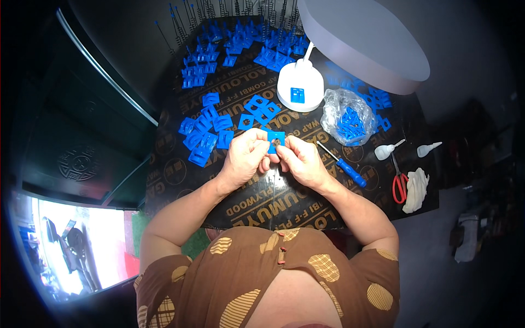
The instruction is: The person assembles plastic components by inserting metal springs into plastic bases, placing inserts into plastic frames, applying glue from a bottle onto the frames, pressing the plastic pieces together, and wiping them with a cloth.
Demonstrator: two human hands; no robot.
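Both hands meet over the middle of the dark board, holding one small blue plastic plate (277, 135) between them. My left hand (244, 157) is closed, pinching the plate's left side. On its right edge, the thumb and fingers of my right hand (302, 161) press in; the fingertips hide part of the plate. Loose blue plastic plates (208, 123) lie to the left of my hands. A smaller cluster of blue plates (258, 109) sits just beyond them. Right of my right hand rests a blue-handled screwdriver (350, 170).
A white lamp base (290, 101) carries one blue piece under a large lamp head (372, 44). Nearby are a clear bag (333, 117) of small blue parts, white nozzle bottles (384, 152), red-handled scissors (400, 188) and a white cloth (417, 191). Blue pieces with springs (240, 41) stand at the back.
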